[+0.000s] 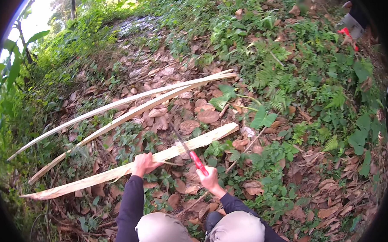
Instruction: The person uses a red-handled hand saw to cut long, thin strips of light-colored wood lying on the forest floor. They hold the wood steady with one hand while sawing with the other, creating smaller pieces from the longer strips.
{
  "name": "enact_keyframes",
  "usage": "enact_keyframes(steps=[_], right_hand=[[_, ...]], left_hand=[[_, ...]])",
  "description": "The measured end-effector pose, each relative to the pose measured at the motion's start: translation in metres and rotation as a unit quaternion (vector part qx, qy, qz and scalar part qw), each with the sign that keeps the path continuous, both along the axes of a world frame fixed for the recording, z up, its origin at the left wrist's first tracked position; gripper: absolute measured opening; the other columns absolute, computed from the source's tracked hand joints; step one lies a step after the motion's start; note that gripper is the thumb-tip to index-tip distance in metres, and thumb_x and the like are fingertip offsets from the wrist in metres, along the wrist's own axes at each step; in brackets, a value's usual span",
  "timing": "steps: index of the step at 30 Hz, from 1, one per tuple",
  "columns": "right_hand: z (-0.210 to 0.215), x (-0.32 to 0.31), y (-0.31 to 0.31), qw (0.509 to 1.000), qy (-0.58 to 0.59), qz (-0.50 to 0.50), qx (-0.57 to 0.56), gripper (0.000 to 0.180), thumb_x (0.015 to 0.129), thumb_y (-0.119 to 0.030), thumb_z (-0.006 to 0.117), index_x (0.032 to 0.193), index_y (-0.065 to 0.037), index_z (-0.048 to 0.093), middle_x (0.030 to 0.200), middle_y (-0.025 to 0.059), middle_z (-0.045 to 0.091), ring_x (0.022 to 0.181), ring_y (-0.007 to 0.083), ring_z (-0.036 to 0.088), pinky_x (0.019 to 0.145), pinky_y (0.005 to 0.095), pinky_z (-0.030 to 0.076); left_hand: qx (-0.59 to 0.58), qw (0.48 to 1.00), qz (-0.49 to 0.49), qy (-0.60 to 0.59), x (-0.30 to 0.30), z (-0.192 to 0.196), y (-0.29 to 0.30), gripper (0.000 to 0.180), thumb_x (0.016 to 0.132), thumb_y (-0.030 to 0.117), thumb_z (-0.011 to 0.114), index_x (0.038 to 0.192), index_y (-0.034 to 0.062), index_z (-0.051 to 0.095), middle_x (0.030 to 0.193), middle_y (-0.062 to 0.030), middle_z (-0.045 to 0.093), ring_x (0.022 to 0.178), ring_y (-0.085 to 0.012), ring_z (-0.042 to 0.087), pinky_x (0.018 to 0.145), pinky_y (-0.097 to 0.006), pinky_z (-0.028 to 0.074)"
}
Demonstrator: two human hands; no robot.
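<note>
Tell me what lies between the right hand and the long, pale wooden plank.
In the head view, a slim red-handled, dark-bladed tool spans that stretch; brown dry leaves lie beneath.

Left hand (143,164) is curled into a grip, left arm (131,210) reaching forward. Right hand (208,177)'s clenched too, right arm (240,205) slanting in from lower right.

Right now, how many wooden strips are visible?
3: upper strip and middle strip, meeting near their right ends; lower strip, held by the left hand. Undergrowth may hide more.
</note>
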State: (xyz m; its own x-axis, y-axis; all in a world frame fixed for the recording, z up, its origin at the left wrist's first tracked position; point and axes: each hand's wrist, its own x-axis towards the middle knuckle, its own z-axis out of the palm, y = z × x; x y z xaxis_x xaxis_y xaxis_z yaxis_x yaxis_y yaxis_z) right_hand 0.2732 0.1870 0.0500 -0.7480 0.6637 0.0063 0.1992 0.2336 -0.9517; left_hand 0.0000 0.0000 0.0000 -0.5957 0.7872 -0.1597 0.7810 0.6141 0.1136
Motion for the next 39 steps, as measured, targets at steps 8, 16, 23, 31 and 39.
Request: enact_keyframes(steps=[8, 16, 23, 31, 39], right_hand=[[0.046, 0.12, -0.002, 0.997, -0.059, -0.029, 0.032, 0.028, 0.087, -0.02, 0.068, 0.07, 0.0, 0.058, 0.055, 0.0149, 0.051, 0.047, 0.0219, 0.051, 0.05, 0.0399, 0.038], [0.009, -0.048, 0.05, 0.988, 0.055, -0.105, 0.101, 0.031, 0.082, -0.021, 0.07, 0.067, 0.001, 0.057, 0.056, 0.019, 0.054, 0.047, 0.0253, 0.053, 0.049, 0.0421, 0.039], [-0.009, -0.025, 0.036, 0.994, 0.033, -0.08, 0.066, 0.027, 0.084, -0.012, 0.065, 0.064, 0.001, 0.055, 0.05, 0.0134, 0.05, 0.043, 0.0205, 0.052, 0.046, 0.04, 0.035], [0.0, 0.073, 0.009, 0.999, 0.025, -0.034, -0.02, 0.021, 0.089, -0.003, 0.06, 0.068, 0.0, 0.057, 0.054, -0.0023, 0.051, 0.044, 0.0065, 0.047, 0.041, 0.0258, 0.036], [-0.015, 0.029, 0.022, 0.995, 0.039, -0.078, -0.055, 0.027, 0.085, -0.009, 0.064, 0.063, 0.001, 0.053, 0.05, 0.0121, 0.048, 0.043, 0.0208, 0.049, 0.047, 0.0385, 0.035]], left_hand=[[0.033, 0.999, -0.006, -0.014, 0.015, 0.007, 0.043, 0.075, 0.068, 0.077, 0.067, 0.072, 0.0024, 0.066, 0.07, -0.0208, 0.068, 0.07, -0.0379, 0.068, 0.068, -0.048, 0.052], [0.079, 0.995, -0.057, 0.013, -0.003, 0.045, 0.05, 0.075, 0.074, 0.078, 0.064, 0.078, 0.0027, 0.063, 0.073, -0.0205, 0.069, 0.072, -0.0398, 0.069, 0.068, -0.049, 0.053], [0.019, 0.998, -0.054, -0.03, -0.004, 0.02, 0.06, 0.078, 0.077, 0.079, 0.06, 0.08, 0.0016, 0.064, 0.072, -0.0199, 0.069, 0.069, -0.0377, 0.069, 0.065, -0.048, 0.053], [0.055, 0.997, -0.049, -0.035, -0.001, 0.018, 0.053, 0.069, 0.079, 0.073, 0.062, 0.08, 0.0038, 0.062, 0.068, -0.0187, 0.066, 0.067, -0.037, 0.068, 0.065, -0.048, 0.052], [0.064, 0.996, -0.051, -0.025, -0.008, 0.007, 0.058, 0.075, 0.078, 0.079, 0.06, 0.079, 0.0033, 0.062, 0.064, -0.0174, 0.064, 0.063, -0.0358, 0.067, 0.062, -0.046, 0.052]])
